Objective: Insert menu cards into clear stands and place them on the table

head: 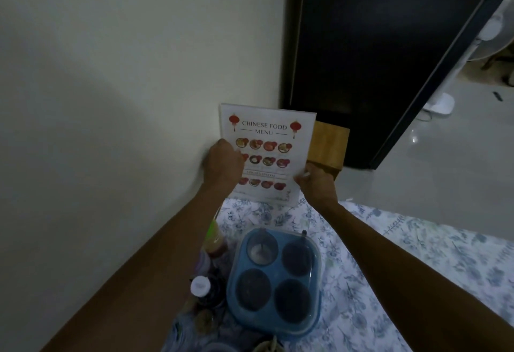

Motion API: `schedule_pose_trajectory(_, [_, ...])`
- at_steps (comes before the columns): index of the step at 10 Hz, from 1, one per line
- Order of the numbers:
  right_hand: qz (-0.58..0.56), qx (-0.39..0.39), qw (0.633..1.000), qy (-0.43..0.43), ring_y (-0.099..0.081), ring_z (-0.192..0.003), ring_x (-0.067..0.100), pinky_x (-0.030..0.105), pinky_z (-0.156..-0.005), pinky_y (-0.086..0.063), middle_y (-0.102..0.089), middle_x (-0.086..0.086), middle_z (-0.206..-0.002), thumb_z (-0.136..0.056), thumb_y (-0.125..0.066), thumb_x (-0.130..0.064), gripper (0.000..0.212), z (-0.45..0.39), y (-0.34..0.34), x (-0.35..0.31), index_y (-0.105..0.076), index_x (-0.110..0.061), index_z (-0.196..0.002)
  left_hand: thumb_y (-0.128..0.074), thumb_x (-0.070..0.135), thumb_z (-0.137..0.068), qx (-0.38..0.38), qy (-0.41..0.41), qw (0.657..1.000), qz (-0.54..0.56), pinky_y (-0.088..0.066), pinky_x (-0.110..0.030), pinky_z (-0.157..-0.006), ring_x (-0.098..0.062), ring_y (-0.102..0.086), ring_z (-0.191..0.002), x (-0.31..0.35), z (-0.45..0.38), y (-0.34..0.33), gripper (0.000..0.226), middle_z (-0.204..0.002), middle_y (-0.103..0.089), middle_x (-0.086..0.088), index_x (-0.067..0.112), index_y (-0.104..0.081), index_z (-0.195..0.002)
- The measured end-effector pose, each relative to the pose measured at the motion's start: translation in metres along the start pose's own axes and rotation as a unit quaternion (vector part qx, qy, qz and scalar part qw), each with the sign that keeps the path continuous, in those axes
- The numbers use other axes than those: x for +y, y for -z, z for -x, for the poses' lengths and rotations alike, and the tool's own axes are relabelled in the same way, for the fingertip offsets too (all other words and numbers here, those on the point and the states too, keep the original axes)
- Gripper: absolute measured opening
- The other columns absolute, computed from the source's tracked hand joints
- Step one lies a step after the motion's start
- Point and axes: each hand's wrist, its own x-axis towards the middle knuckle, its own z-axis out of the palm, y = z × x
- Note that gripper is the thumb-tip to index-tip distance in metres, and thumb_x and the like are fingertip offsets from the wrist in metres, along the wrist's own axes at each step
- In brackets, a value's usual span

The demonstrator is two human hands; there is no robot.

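A white "Chinese Food Menu" card (pixel 267 140) with red lanterns and dish photos stands upright inside a clear stand (pixel 294 202) at the far end of the table (pixel 389 246), close to the wall. My left hand (pixel 224 166) grips the stand's left edge at mid height. My right hand (pixel 317 184) holds its lower right edge, thumb on the front. The stand's base rests on or just above the floral tablecloth; I cannot tell which.
A blue lidded container (pixel 274 282) with four round compartments sits in front of the stand. Several bottles (pixel 207 276) line the wall side. A wooden block (pixel 328 147) stands behind the menu, a dark cabinet (pixel 361 59) beyond it.
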Motion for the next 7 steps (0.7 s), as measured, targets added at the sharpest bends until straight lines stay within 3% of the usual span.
schedule_pose_trajectory(2, [0.006,-0.004,1.0,-0.021,-0.071,-0.092,0.033,0.049,-0.083,-0.061,-0.072,0.016,-0.108,-0.098,-0.057,-0.022,0.018,0.002,-0.005,-0.004,-0.063,-0.008,-0.108,-0.053,0.025,-0.101,0.0,-0.01,0.999,-0.034,-0.045,-0.031,-0.067,-0.036,-0.068,-0.102,-0.008,0.01,-0.005,0.033,-0.116,-0.067,-0.021,-0.003,-0.057,-0.118])
schedule_pose_trajectory(4, [0.018,-0.02,0.999,-0.025,-0.071,-0.091,0.032,0.046,-0.084,-0.061,-0.073,0.015,-0.108,-0.098,-0.058,-0.02,0.017,0.006,-0.002,-0.005,-0.065,-0.006,-0.106,-0.059,0.027,-0.097,0.002,-0.019,0.999,-0.043,-0.055,-0.041,-0.081,-0.035,-0.066,-0.106,-0.017,0.019,0.0,0.039,-0.119,-0.067,-0.019,0.002,-0.053,-0.127])
schedule_pose_trajectory(5, [0.013,-0.044,0.999,-0.019,-0.071,-0.096,0.032,0.045,-0.086,-0.06,-0.071,0.012,-0.113,-0.095,-0.062,-0.017,0.019,0.011,0.005,-0.011,-0.064,-0.006,-0.11,-0.061,0.028,-0.096,0.004,-0.024,0.999,-0.036,-0.056,-0.039,-0.079,-0.034,-0.067,-0.104,-0.018,0.027,0.007,0.039,-0.118,-0.067,-0.018,0.003,-0.053,-0.126])
schedule_pose_trajectory(6, [0.021,-0.059,0.998,-0.004,-0.073,-0.088,0.029,0.045,-0.083,-0.062,-0.073,0.009,-0.111,-0.093,-0.066,-0.019,0.017,0.013,0.015,-0.007,-0.067,-0.009,-0.106,-0.061,0.028,-0.096,-0.002,-0.035,0.999,-0.039,-0.054,-0.035,-0.072,-0.033,-0.069,-0.101,-0.02,0.032,0.014,0.038,-0.115,-0.069,-0.017,0.004,-0.054,-0.124])
schedule_pose_trajectory(7, [0.016,-0.049,0.999,0.002,-0.071,-0.076,0.028,0.048,-0.078,-0.062,-0.072,0.01,-0.09,-0.092,-0.066,-0.02,0.007,0.021,0.03,-0.005,-0.065,-0.018,-0.086,-0.06,0.03,-0.096,-0.001,-0.043,0.997,-0.061,-0.054,-0.038,-0.074,-0.033,-0.069,-0.099,-0.013,0.039,0.021,0.037,-0.114,-0.069,-0.016,0.006,-0.053,-0.123])
